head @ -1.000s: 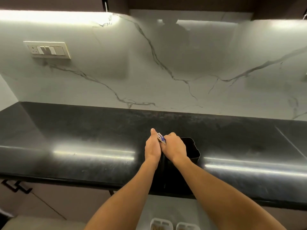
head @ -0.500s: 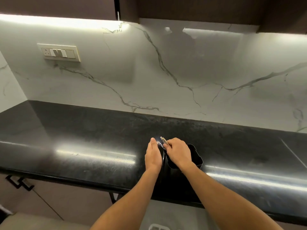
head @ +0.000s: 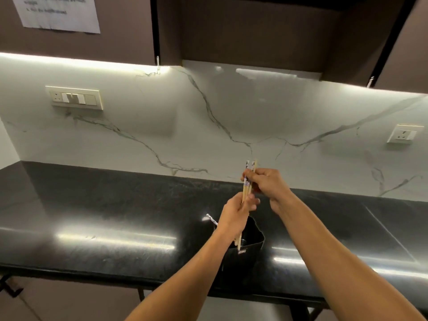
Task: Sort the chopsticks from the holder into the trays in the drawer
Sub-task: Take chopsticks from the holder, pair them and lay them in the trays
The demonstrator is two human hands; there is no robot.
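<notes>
**A:** so where were the chopsticks (head: 246, 192) at that point?

**B:** small bunch, nearly upright over the black holder (head: 253, 244), tips down at its mouth. The right hand (head: 266, 184) pinched them near the patterned tops. The left hand (head: 236, 212) was curled round them lower down, at roughly 7 o'clock from the right.

**A:** anything else sticking out?

**B:** one patterned end (head: 211, 219) poked out at the holder's 10 o'clock. The holder sat on the dark counter (head: 115, 205), near the front edge.

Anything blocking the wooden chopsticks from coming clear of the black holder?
Nothing visible. The left hand and right hand grip the pale wooden chopsticks, tips at the black holder's mouth, open air above. Drawer trays out of frame.
</notes>
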